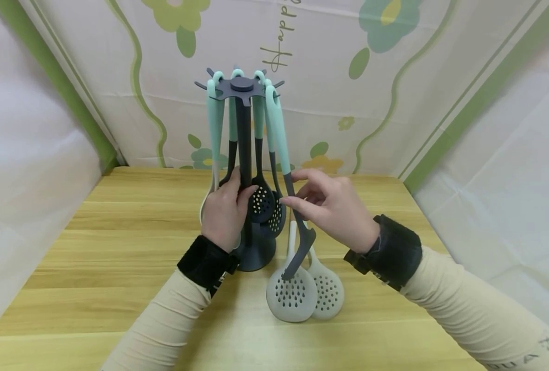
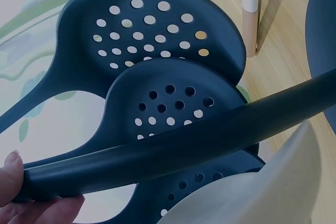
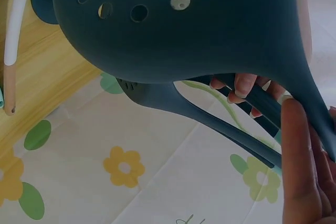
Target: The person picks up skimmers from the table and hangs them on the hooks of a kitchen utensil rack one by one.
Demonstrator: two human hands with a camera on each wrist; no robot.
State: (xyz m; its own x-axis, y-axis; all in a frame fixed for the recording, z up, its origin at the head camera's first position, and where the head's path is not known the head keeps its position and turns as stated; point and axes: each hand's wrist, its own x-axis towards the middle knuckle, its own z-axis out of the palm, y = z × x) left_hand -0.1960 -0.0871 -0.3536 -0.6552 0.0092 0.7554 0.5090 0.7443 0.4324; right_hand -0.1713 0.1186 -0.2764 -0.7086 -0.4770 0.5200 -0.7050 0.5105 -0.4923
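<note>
A dark utensil stand [image 1: 252,252] stands upright, with several mint-handled utensils hanging from its hooked top. My left hand [image 1: 223,214] grips its post [image 2: 178,148], thumb and fingers on either side. At the right of the stand, my right hand [image 1: 337,211] pinches the dark neck of a hanging skimmer [image 1: 297,247] between thumb and fingers. The skimmer's mint handle is still at the rack's hook, its head side-on in the head view. Its holed head [image 3: 173,35] fills the top of the right wrist view. Other dark skimmers [image 2: 157,19] hang behind the post.
Two pale holed skimmers [image 1: 291,296] lie overlapped on the wooden table [image 1: 117,288], in front of the stand. A white handle with a wooden end [image 3: 17,30] shows in the right wrist view. A pale utensil [image 2: 268,187] hangs near my left hand. A flowered cloth [image 1: 321,103] backs the table.
</note>
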